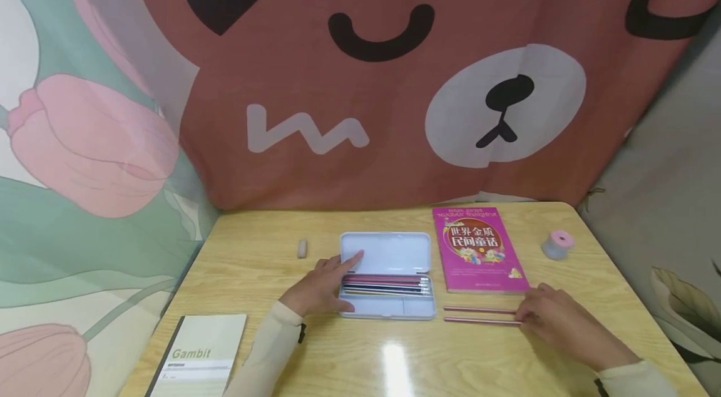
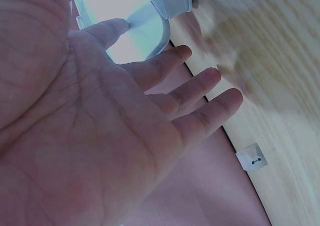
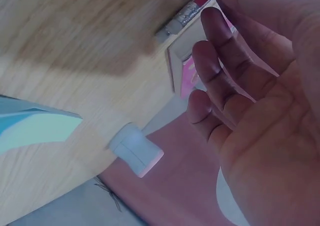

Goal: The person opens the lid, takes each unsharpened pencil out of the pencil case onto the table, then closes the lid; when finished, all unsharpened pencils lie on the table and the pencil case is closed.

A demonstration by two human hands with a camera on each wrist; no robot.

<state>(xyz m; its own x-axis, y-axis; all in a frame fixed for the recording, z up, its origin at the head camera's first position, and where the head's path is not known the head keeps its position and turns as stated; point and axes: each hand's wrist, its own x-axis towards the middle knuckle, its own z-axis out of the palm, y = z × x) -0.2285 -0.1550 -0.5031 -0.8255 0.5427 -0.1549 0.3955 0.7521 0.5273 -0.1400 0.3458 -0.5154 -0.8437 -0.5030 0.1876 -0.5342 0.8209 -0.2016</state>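
Note:
An open pale pencil case (image 1: 388,308) stands mid-table, its lid (image 1: 394,251) tipped back and several pencils (image 1: 385,285) in its upper compartment. My left hand (image 1: 320,287) rests at its left side, thumb at the front corner and a finger against the lid; the fingers (image 2: 200,118) are stretched and spread. Two more pencils (image 1: 479,309) lie side by side right of the case. At their right ends is my right hand (image 1: 554,319), thumb and index pinching a red pencil (image 3: 182,21) near its eraser end, other fingers loosely bent.
A pink book (image 1: 479,259) lies behind the two pencils. Farther right stands a pink-topped grey cylinder (image 1: 557,245). A small eraser (image 1: 302,249) sits back left, a notebook (image 1: 199,347) front left. In the right wrist view, a teal-green stack (image 3: 40,128) shows at the left.

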